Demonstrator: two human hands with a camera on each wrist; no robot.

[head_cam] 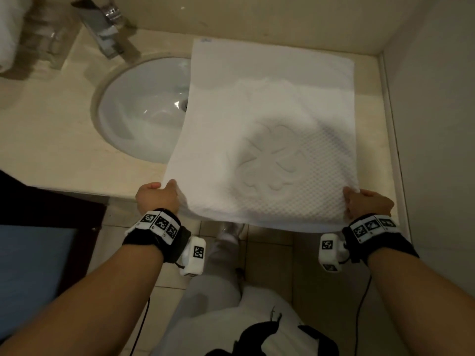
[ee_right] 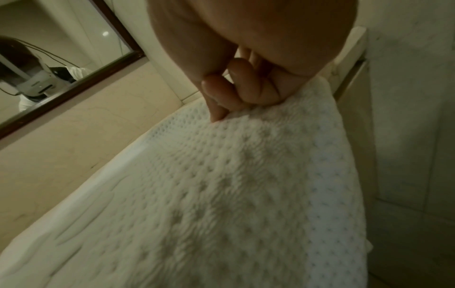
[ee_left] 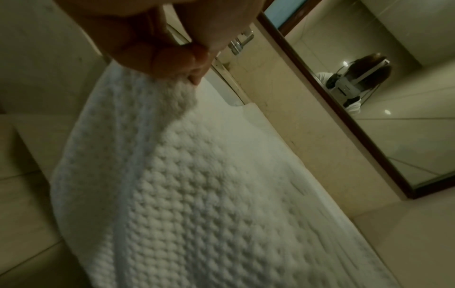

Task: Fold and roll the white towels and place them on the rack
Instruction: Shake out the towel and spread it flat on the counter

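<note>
A white towel (head_cam: 267, 129) with a waffle weave and an embossed clover pattern lies spread over the right side of the beige counter (head_cam: 51, 140), its left edge overhanging the sink. My left hand (head_cam: 158, 195) pinches the towel's near left corner, and my right hand (head_cam: 365, 201) pinches its near right corner. The near edge is lifted off the counter's front. In the left wrist view the fingers (ee_left: 177, 62) curl on the towel (ee_left: 197, 194) corner. The right wrist view shows fingers (ee_right: 234, 91) gripping the towel (ee_right: 221, 194) edge. No rack is in view.
A round white sink (head_cam: 146, 109) with a chrome faucet (head_cam: 102, 24) sits left of the towel. A glass (head_cam: 48, 32) stands at the back left. A wall (head_cam: 437, 124) bounds the counter on the right. A framed mirror (ee_left: 369, 97) hangs behind. Tiled floor lies below.
</note>
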